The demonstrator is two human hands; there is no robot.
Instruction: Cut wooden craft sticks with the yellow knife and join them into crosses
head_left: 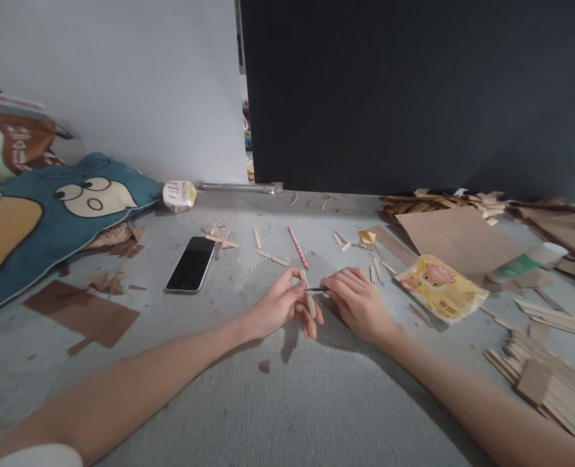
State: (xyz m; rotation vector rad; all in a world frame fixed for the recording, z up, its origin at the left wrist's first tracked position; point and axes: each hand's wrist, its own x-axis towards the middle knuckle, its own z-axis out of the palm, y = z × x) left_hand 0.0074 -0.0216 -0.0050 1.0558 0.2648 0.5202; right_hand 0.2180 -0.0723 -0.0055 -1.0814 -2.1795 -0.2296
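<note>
Between the fingers and thumb of my left hand [281,303] is a wooden craft stick [309,295], held tilted just above the table. My right hand [358,301] is closed round a thin dark tool [319,289] with a narrow tip. That tip meets the middle of the stick; whether it is a blade or a pen point is too small to tell. Just beyond my hands lies a red-and-white patterned stick, perhaps a pencil [298,248]. Short craft stick pieces [272,258] rest near it.
A phone [191,264], brown card [85,312] and a blue cushion [87,207] are on the left. To the right lie a yellow packet [440,285], a white-and-green bottle [528,261] and piled craft sticks [545,376]. A dark panel [424,97] stands behind.
</note>
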